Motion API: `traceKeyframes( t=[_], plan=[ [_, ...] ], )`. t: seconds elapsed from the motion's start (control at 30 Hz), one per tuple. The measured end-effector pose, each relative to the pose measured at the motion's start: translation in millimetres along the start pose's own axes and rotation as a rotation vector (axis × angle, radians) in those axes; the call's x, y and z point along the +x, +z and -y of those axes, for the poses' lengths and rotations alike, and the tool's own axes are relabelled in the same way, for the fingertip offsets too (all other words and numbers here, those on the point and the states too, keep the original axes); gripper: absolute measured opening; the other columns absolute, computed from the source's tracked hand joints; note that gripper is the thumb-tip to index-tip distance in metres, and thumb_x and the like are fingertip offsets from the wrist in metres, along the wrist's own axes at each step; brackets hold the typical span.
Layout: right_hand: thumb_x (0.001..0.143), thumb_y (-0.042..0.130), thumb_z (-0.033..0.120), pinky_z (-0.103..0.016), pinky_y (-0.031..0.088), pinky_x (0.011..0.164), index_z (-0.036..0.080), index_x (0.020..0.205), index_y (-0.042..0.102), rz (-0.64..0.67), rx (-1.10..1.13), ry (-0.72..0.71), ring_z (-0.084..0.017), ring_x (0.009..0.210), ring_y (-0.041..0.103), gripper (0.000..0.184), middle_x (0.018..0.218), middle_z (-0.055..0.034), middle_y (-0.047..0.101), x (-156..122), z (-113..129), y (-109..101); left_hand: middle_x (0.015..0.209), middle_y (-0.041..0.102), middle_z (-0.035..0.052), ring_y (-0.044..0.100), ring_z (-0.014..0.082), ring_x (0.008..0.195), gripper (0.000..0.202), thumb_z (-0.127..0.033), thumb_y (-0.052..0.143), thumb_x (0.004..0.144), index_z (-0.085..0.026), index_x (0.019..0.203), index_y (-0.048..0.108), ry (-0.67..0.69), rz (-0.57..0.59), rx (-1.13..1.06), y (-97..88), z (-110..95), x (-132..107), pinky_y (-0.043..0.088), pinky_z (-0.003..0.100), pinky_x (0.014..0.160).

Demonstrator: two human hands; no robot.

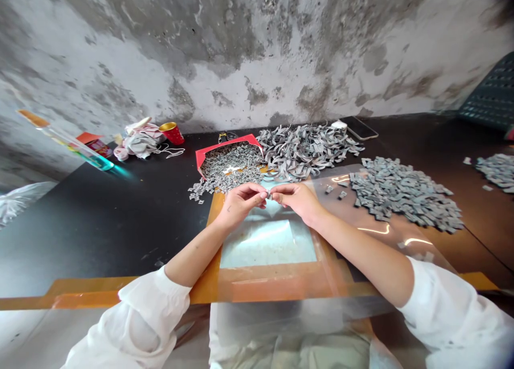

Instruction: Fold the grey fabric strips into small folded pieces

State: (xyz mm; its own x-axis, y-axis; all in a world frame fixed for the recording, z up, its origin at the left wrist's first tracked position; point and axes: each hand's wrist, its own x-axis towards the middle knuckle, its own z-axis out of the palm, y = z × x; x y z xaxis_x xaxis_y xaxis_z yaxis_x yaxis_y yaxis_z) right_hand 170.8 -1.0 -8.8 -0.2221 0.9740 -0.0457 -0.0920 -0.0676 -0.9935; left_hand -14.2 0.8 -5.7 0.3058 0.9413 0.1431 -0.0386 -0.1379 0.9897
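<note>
My left hand and my right hand meet over the middle of the table, fingertips pinched together on one small grey label piece. Just behind them a red tray holds a heap of small folded grey pieces. To its right lies a pile of long grey label strips. Further right a broad heap of folded grey pieces spreads over the table. Under my hands lies a clear plastic sheet framed by orange tape.
The dark table ends at a stained concrete wall. At the back left lie a red cup, crumpled cloth, a clear bottle and a small box. Another grey heap sits far right; a dark chair back stands behind it.
</note>
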Motion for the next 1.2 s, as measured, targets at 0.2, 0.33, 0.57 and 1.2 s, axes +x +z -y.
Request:
traceKeyframes(
  t=[0.2,0.33,0.57,1.2],
  plan=[
    [0.062,0.080,0.042,-0.024,0.031,0.051,0.020,0.081,0.077,-0.027,-0.022,-0.014,-0.008,0.053,0.039,0.029,0.058,0.0027,0.059,-0.7,0.4,0.2,0.075,0.067,0.0023,0.063,0.0117,0.064,0.021,-0.033,0.076,0.073,-0.015,0.080,0.067,-0.020,0.024,0.008,-2.7,-0.9,-0.2,0.056,0.026,0.062],
    [0.061,0.080,0.042,-0.024,0.035,0.053,0.020,0.080,0.077,-0.026,-0.042,-0.025,-0.009,0.055,0.043,0.029,0.064,0.0015,0.064,-1.4,2.0,0.7,0.077,0.068,0.0027,0.063,0.0112,0.064,0.021,-0.033,0.076,0.073,-0.015,0.080,0.068,-0.051,0.056,0.010,-4.4,-1.7,-0.3,0.056,0.025,0.064],
    [0.061,0.080,0.040,-0.029,0.046,0.069,0.021,0.078,0.077,-0.014,-0.087,-0.051,-0.015,0.071,0.060,0.026,0.075,-0.0008,0.072,-2.7,4.1,1.2,0.078,0.066,0.0028,0.061,0.0113,0.064,0.019,-0.033,0.075,0.073,-0.015,0.078,0.068,-0.033,0.083,0.063,-4.7,-5.6,-0.6,0.056,0.025,0.064],
    [0.076,0.070,0.036,-0.031,0.048,0.075,0.020,0.082,0.076,-0.021,-0.295,-0.198,-0.020,0.080,0.066,0.019,0.085,-0.0038,0.075,-2.3,2.9,-2.1,0.075,0.062,0.0018,0.055,0.0102,0.062,0.021,-0.037,0.070,0.077,-0.016,0.080,0.068,-0.003,0.077,0.257,-6.5,-0.9,2.5,0.051,0.022,0.057]
  ],
)
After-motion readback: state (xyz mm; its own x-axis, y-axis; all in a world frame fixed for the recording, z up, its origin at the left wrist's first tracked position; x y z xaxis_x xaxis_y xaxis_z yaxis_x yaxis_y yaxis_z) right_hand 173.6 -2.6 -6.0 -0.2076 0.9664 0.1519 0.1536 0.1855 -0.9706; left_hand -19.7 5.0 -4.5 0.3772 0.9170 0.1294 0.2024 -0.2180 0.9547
